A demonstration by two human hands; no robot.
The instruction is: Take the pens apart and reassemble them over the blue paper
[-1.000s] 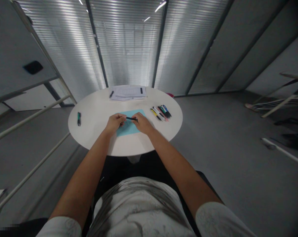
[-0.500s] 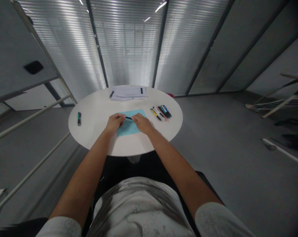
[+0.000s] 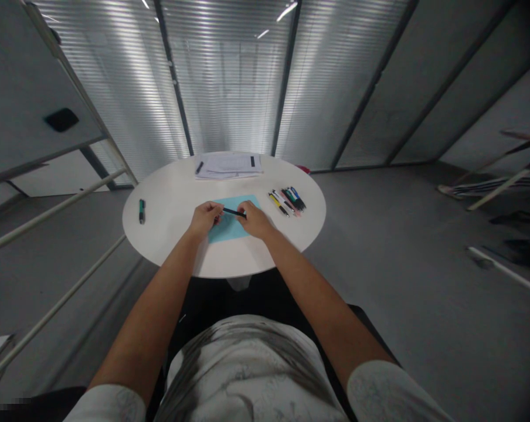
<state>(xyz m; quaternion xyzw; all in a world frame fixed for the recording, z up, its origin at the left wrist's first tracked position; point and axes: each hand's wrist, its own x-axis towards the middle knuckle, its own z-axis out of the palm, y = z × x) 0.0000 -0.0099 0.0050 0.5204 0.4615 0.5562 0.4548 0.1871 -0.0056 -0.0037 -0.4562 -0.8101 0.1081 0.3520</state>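
Observation:
A slim black pen is held above a light blue sheet on the round white table. My left hand is closed, pinching the pen's left end between thumb and fingers. My right hand is closed at the other end, its fingers bent around the pen's dark tip. Most of the pen's length shows between the two hands. Part of the blue sheet is hidden under the hands.
Several pens lie together right of the sheet. A green and black marker is near the left edge of the table. Stacked papers with dark objects on top lie at the back. A white metal frame stands left.
More of the pen now shows between my hands. My right fingers have shifted and curled around its right end, while my left hand has stayed almost in place.

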